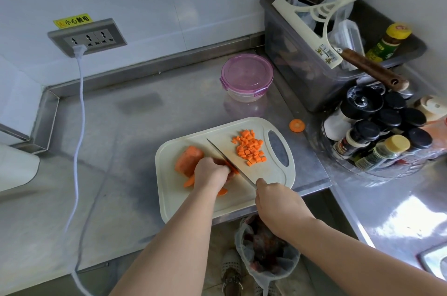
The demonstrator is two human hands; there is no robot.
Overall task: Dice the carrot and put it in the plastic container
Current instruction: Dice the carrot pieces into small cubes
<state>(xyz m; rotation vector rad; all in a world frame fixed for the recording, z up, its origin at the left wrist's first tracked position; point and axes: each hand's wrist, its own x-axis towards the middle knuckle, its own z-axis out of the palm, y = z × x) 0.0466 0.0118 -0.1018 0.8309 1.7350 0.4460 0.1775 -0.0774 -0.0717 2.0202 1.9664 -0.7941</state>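
One cream plastic cutting board on the steel worktop carries one thick orange carrot chunk and one heap of carrot dice. I see my left hand with curled fingers holding carrot strips against the one steel knife, gripped in my right hand. One lidded, purple-topped round plastic container stands beyond the board.

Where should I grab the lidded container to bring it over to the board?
Probably grip the container round its clear wall below the purple lid, coming from the near left: the grey bin crowds its right.
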